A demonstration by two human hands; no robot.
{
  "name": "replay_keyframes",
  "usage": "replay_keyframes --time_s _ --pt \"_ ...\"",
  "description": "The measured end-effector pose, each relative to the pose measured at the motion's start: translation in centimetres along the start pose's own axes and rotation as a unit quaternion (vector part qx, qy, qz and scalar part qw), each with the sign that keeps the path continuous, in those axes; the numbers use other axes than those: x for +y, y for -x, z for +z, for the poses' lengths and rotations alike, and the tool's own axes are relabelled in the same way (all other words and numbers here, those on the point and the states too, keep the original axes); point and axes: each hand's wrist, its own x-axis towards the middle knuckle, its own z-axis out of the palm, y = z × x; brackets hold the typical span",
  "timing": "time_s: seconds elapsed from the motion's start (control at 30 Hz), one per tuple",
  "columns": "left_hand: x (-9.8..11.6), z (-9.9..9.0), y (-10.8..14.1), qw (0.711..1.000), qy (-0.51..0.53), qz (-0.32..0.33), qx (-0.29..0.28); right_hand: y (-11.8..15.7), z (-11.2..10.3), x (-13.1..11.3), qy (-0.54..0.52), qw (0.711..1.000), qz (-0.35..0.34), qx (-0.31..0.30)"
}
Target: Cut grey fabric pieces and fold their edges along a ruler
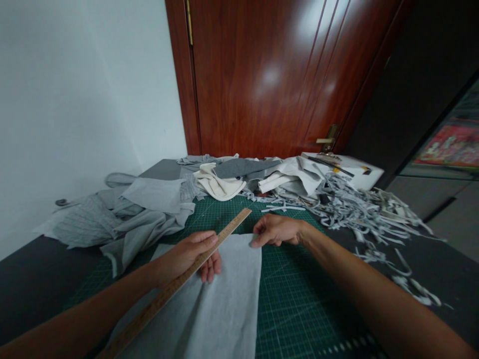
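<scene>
A wooden ruler (pixel 170 291) slants from the bottom left up toward the middle of the table. My left hand (pixel 196 257) is closed on it, thumb on top and fingers beneath. Below the ruler a light grey cloth (pixel 234 289) lies over a green cutting mat (pixel 295 294). The cloth's top right corner is pinched between thumb and fingers of my right hand (pixel 271 231). A fold runs down the cloth near its lower middle.
Grey fabric pieces (pixel 153 194) are heaped at the left, white and grey ones (pixel 224 182) at the back. Cut strips (pixel 348 204) pile up at the right beside a white box (pixel 362 172). Behind the table stand a wooden door (pixel 262 75) and a white wall (pixel 93 89).
</scene>
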Motion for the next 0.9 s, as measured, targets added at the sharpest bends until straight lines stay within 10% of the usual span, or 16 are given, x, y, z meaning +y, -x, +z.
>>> replay_keyframes --time_s 0.37,0.9 --pt "0.2 0.3 0.0 1.0 -0.009 -0.013 0.019 -1.0 0.5 1.4 -0.115 0.986 -0.076 0.095" --pt "0.3 1.2 -0.4 0.997 -0.028 -0.02 0.074 0.5 0.3 1.8 -0.099 0.994 0.005 -0.036"
